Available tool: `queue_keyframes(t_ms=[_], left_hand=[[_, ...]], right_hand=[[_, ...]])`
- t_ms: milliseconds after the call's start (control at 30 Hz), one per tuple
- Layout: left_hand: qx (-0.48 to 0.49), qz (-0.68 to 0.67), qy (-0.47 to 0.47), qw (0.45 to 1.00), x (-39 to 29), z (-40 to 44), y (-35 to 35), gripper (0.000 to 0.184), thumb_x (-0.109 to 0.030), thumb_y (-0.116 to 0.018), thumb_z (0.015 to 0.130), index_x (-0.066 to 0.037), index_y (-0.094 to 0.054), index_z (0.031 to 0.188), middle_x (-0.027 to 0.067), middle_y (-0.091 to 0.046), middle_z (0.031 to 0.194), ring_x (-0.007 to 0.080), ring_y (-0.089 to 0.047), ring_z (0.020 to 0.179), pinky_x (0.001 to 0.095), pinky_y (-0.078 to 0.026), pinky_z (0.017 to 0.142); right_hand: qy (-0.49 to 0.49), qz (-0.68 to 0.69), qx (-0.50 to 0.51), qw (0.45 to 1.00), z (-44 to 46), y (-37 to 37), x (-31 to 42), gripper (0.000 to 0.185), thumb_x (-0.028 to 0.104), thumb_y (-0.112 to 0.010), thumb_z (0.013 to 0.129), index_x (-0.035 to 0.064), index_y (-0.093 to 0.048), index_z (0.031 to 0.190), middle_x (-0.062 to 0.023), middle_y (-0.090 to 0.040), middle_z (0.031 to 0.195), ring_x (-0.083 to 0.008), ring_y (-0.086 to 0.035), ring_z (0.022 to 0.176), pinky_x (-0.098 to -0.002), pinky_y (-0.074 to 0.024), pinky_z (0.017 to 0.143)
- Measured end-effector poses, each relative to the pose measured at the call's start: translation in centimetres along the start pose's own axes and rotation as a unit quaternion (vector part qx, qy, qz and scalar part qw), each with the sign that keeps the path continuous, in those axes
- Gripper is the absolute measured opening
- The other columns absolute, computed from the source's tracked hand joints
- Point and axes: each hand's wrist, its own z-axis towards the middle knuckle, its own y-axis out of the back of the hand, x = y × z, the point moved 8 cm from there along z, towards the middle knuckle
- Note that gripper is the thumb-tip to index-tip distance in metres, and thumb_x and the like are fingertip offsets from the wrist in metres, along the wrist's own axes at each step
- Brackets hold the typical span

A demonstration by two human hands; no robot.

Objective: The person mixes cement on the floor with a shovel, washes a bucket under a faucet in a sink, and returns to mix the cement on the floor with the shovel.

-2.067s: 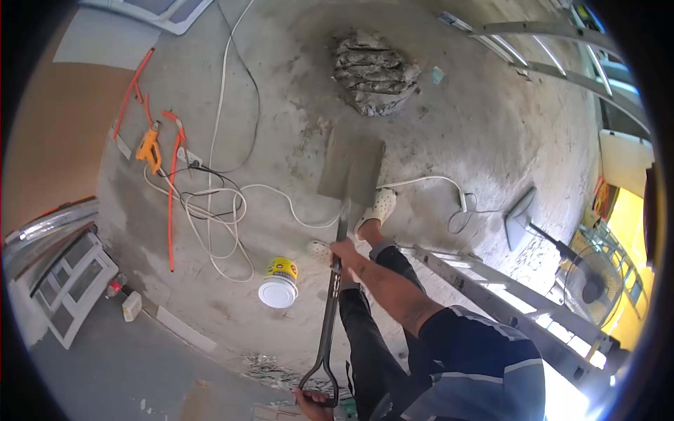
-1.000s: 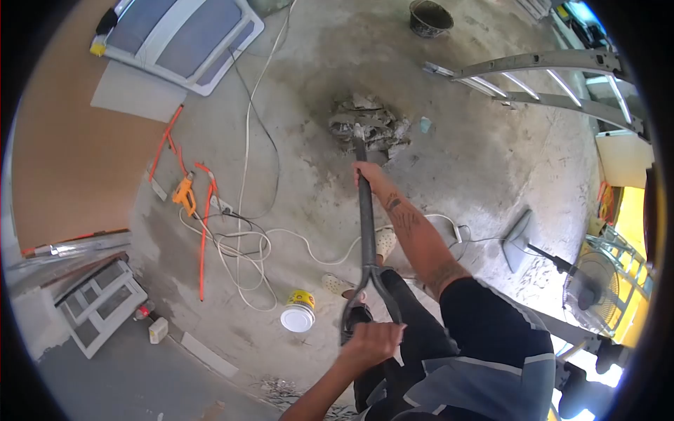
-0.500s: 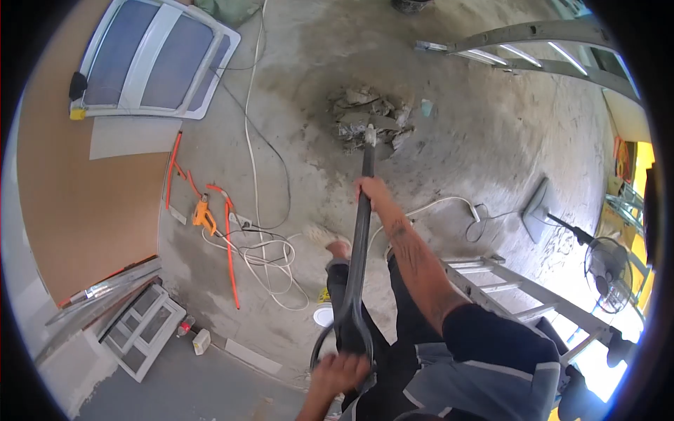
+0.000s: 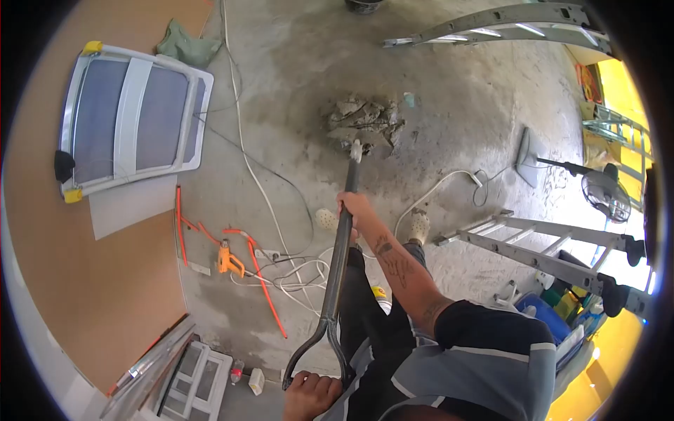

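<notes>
A long-handled shovel (image 4: 338, 259) slants from my body towards a heap of wet grey mortar (image 4: 365, 123) on the concrete floor. Its blade is at the near side of the heap; I cannot make out its outline there. My left hand (image 4: 312, 394) is closed around the grip at the handle's near end. Further down, my right hand (image 4: 356, 208) wraps around the shaft. Smeared mortar covers the lower end of the shaft.
Ladders stand at right, one near (image 4: 554, 249) and one far (image 4: 505, 24). A floor fan (image 4: 605, 193) is beyond. At left lie an orange heat gun (image 4: 228, 261), orange tubes and coiled white cable (image 4: 302, 274). A white-framed folding platform (image 4: 133, 116) leans by brown board.
My view has turned and shifted, so the surroundings sit differently. The shovel's lower end now sits at the heap's near edge, and the heap's top looks rearranged. Both hands keep their hold.
</notes>
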Motion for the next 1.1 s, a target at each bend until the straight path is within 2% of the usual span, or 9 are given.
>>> queue_keyframes(t_ms=[167,633,733,833,900,933,967,1033,1100], left_hand=[[0.049,-0.006,-0.026,0.998,7.1,0.8,-12.7,0.031,-0.034,-0.069,0.076,-0.018,-0.045,0.065,-0.0039,-0.046,0.056,0.0140,-0.053,0.054,0.0348,-0.041,0.057],[-0.045,0.006,-0.064,0.997,9.1,7.2,-1.9,0.024,-0.028,-0.064,0.076,-0.020,-0.047,0.061,-0.0041,-0.038,0.056,0.0129,-0.048,0.054,0.0309,-0.038,0.056],[-0.102,0.059,-0.096,0.988,8.0,9.9,1.7,0.029,-0.032,-0.065,0.078,-0.019,-0.046,0.060,-0.0039,-0.039,0.054,0.0136,-0.047,0.051,0.0312,-0.039,0.058],[-0.126,0.013,-0.103,0.987,9.5,11.7,8.1,0.030,-0.032,-0.072,0.071,-0.017,-0.048,0.061,-0.0030,-0.042,0.053,0.0140,-0.049,0.053,0.0301,-0.040,0.062],[-0.119,0.010,-0.057,0.991,10.0,9.0,12.3,0.025,-0.027,-0.072,0.066,-0.017,-0.049,0.061,-0.0035,-0.044,0.055,0.0128,-0.050,0.053,0.0296,-0.041,0.062],[-0.113,0.014,-0.066,0.991,9.7,8.4,13.5,0.025,-0.027,-0.072,0.066,-0.017,-0.049,0.061,-0.0035,-0.044,0.055,0.0128,-0.050,0.053,0.0296,-0.041,0.062],[-0.081,0.021,-0.078,0.993,9.7,7.9,14.3,0.024,-0.025,-0.072,0.063,-0.017,-0.049,0.061,-0.0035,-0.043,0.055,0.0124,-0.050,0.053,0.0294,-0.041,0.060],[-0.042,0.043,-0.105,0.993,10.1,8.4,15.6,0.023,-0.023,-0.072,0.061,-0.017,-0.050,0.061,-0.0036,-0.043,0.055,0.0120,-0.050,0.052,0.0293,-0.040,0.059],[-0.050,0.057,-0.132,0.988,10.6,11.2,15.0,0.035,-0.031,-0.074,0.072,-0.017,-0.044,0.058,-0.0029,-0.038,0.054,0.0124,-0.046,0.051,0.0270,-0.038,0.058]], right_hand=[[-0.046,-0.096,-0.068,0.992,9.7,0.8,-4.0,0.016,0.003,-0.056,0.076,-0.0004,-0.054,0.061,-0.0113,-0.050,0.052,-0.0251,-0.052,0.044,-0.0365,-0.0420,0.041],[-0.031,0.019,-0.022,0.999,9.8,0.0,-0.1,0.012,0.005,-0.057,0.078,0.0018,-0.052,0.067,-0.0081,-0.049,0.053,-0.0204,-0.048,0.043,-0.0348,-0.0418,0.041],[0.044,0.063,0.101,0.992,10.1,-0.1,1.7,0.016,0.005,-0.056,0.077,0.0001,-0.055,0.062,-0.0114,-0.055,0.058,-0.0232,-0.054,0.049,-0.0352,-0.0451,0.046],[0.321,-0.338,0.158,0.870,5.3,-6.8,11.0,0.006,0.009,-0.058,0.076,0.0051,-0.055,0.073,-0.0084,-0.051,0.054,-0.0215,-0.051,0.046,-0.0335,-0.0413,0.046],[-0.019,-0.076,-0.024,0.997,4.4,-5.5,7.4,0.005,0.007,-0.061,0.072,0.0047,-0.058,0.076,-0.0087,-0.053,0.057,-0.0208,-0.053,0.049,-0.0328,-0.0411,0.047],[0.382,-0.170,0.115,0.901,0.9,-7.8,9.9,0.005,0.006,-0.061,0.072,0.0023,-0.059,0.075,-0.0099,-0.055,0.060,-0.0209,-0.055,0.051,-0.0334,-0.0430,0.048],[0.389,-0.156,0.108,0.901,-0.1,-8.9,10.9,0.005,0.006,-0.061,0.072,0.0023,-0.059,0.075,-0.0099,-0.055,0.060,-0.0209,-0.055,0.051,-0.0334,-0.0430,0.048],[-0.026,0.086,-0.022,0.996,1.7,-9.4,7.9,0.006,0.007,-0.060,0.074,0.0010,-0.058,0.073,-0.0111,-0.055,0.061,-0.0222,-0.055,0.051,-0.0349,-0.0442,0.048],[-0.021,0.122,-0.050,0.991,5.6,-9.4,7.8,0.008,0.008,-0.058,0.075,0.0012,-0.058,0.071,-0.0114,-0.054,0.060,-0.0227,-0.054,0.050,-0.0359,-0.0439,0.046]])
